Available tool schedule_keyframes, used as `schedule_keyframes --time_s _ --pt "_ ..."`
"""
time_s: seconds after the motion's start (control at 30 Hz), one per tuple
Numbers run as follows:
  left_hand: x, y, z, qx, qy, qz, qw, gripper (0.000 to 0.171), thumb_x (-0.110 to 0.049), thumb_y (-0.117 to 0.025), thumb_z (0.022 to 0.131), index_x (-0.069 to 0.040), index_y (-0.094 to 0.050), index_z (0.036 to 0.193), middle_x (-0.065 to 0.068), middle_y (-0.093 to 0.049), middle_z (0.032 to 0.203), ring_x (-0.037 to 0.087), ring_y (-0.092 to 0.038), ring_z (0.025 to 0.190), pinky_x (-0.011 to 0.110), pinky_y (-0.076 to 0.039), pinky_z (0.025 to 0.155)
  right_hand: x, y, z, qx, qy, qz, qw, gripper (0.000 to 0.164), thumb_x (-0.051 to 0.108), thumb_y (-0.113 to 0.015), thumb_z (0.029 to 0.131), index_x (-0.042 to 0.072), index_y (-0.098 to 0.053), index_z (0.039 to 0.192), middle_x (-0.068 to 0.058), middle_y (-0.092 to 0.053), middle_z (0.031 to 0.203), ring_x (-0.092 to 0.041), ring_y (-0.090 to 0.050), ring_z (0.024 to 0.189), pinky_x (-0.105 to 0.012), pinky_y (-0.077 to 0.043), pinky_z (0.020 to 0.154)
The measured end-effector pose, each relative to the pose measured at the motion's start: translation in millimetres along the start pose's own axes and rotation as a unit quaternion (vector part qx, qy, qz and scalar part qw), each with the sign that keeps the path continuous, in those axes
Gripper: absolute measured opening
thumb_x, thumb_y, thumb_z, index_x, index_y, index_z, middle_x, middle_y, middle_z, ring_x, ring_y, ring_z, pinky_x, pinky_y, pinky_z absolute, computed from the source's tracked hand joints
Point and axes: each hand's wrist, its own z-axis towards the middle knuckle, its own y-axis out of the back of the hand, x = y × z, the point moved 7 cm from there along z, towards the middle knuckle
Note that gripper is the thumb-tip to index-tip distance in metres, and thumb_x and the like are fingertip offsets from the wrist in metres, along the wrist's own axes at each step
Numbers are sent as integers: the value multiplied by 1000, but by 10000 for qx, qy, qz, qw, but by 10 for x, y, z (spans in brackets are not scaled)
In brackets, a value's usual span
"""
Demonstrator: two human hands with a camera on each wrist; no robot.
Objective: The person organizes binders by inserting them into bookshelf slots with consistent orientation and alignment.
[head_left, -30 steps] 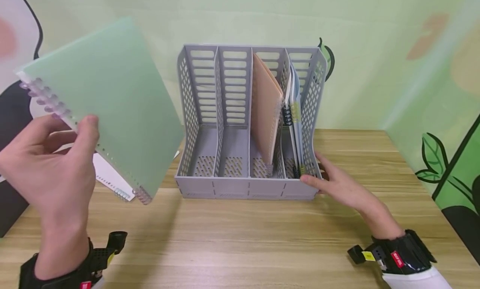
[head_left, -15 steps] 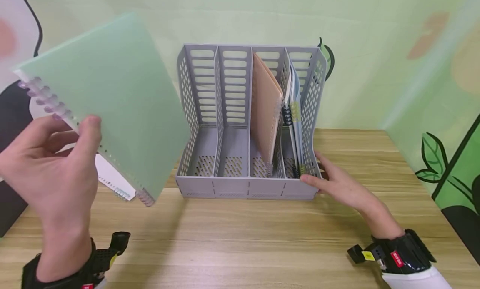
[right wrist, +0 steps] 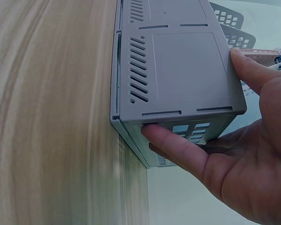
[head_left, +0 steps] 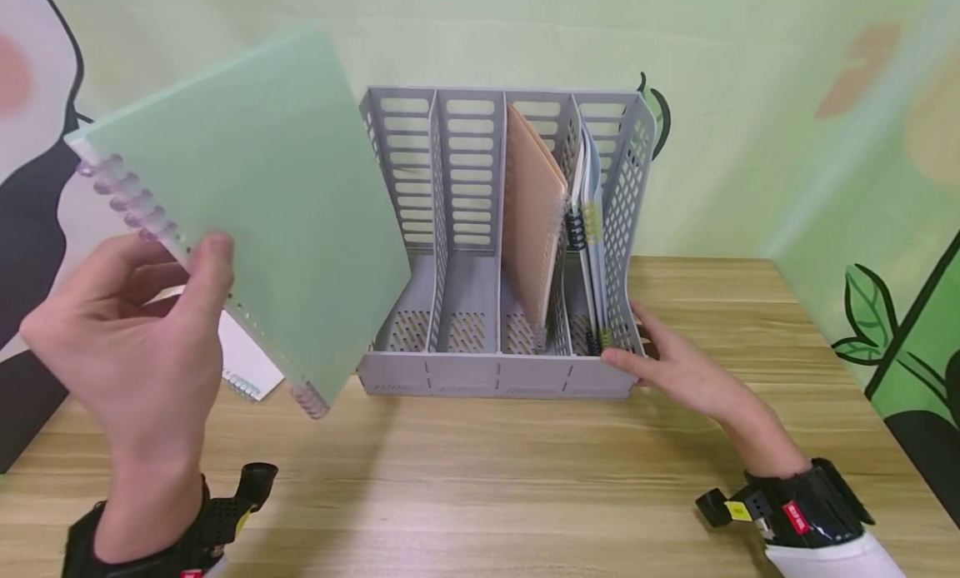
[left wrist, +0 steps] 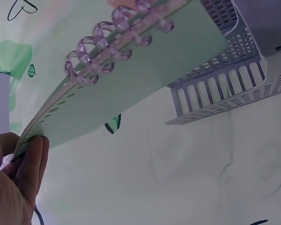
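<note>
My left hand [head_left: 142,336] pinches a pale green loose-leaf notebook [head_left: 277,203] by its punched binding edge, thumb on the cover. The notebook is tilted in the air with clear purplish rings [left wrist: 103,47] along that edge, and its right corner overlaps the leftmost slot of the grey file organizer [head_left: 457,374] in the head view. At the organizer's front right corner, my right hand [head_left: 671,366] holds on, thumb over the front rim and fingers against the outer side wall. A tan notebook [head_left: 528,220] leans in the third slot from the left. Ring-bound blue and white notebooks [head_left: 592,245] stand in the rightmost slot.
Behind my left hand, a white ring-bound notebook [head_left: 247,357] lies on the wooden table [head_left: 480,478], partly hidden. A pale green printed backdrop [head_left: 720,145] rises close behind the organizer and along the right side.
My left hand has moved a little to the right with the green notebook, which now covers part of the organizer's left side. The right hand and organizer have stayed in place.
</note>
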Motion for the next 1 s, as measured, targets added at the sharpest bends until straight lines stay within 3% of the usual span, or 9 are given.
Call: schedule_keyframes --time_s 0.47,1.0 --pt "-102 -71 -73 68 2 -416 9991 14 2 -77 78 13 -72 84 22 -65 75 11 -64 59 18 -52 54 11 12 -7 -70 -41 -210 9997 88 37 -60 99 11 -1 159 -28 -31 148 -42 -48 124 -34 -53 80" --pt "-196 -295 -166 370 -65 -658 9971 12 1 -75 80 10 -74 89 20 -67 80 13 -67 66 22 -54 59 6 3 -10 -42 -64 -49 10000 86 34 -59 100 11 -1 159 -28 -32 147 -42 -47 125 -34 -54 80"
